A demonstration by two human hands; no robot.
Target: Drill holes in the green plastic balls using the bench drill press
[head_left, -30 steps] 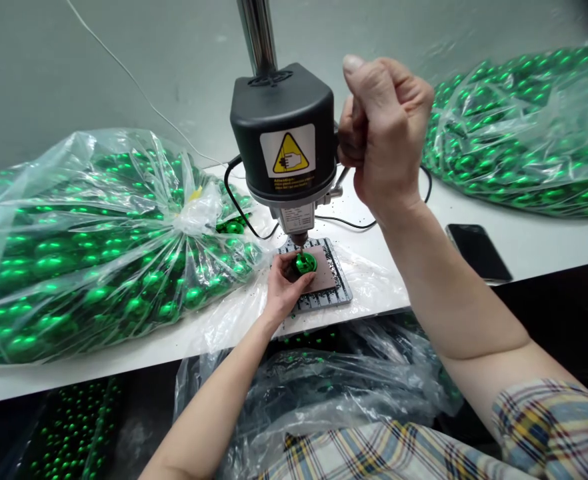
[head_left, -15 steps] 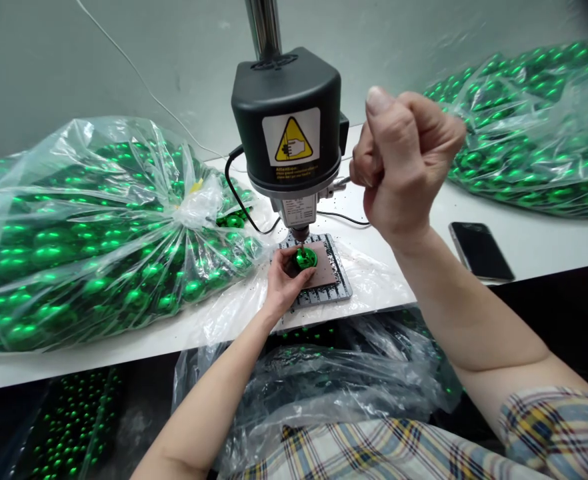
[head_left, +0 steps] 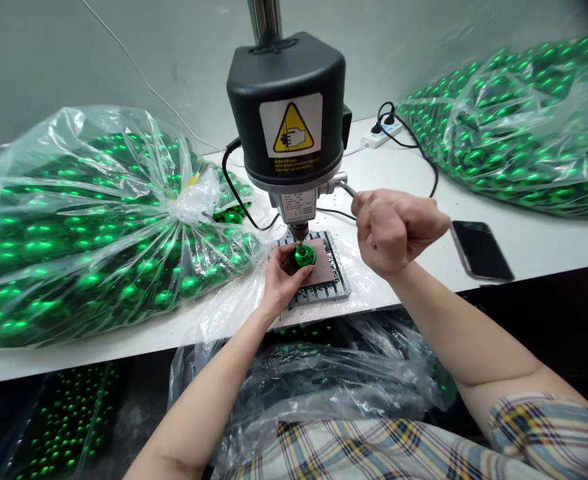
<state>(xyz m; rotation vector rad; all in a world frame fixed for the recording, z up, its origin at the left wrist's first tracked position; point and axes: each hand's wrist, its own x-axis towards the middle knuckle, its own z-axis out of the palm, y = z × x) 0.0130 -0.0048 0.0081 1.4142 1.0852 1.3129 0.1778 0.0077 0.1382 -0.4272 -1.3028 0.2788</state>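
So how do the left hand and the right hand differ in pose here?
The left hand has thumb and fingers parted around a green ball; the right hand is balled into a fist on a thin metal lever.
The left hand is down by the base plate, while the right hand is raised above it, off to the side.
Both are bare, and each holds something.

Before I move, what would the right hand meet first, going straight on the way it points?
Likely the silver metal hub under the black drill-press housing, along the thin metal lever the right hand grips; depth is unclear, so it may pass in front.
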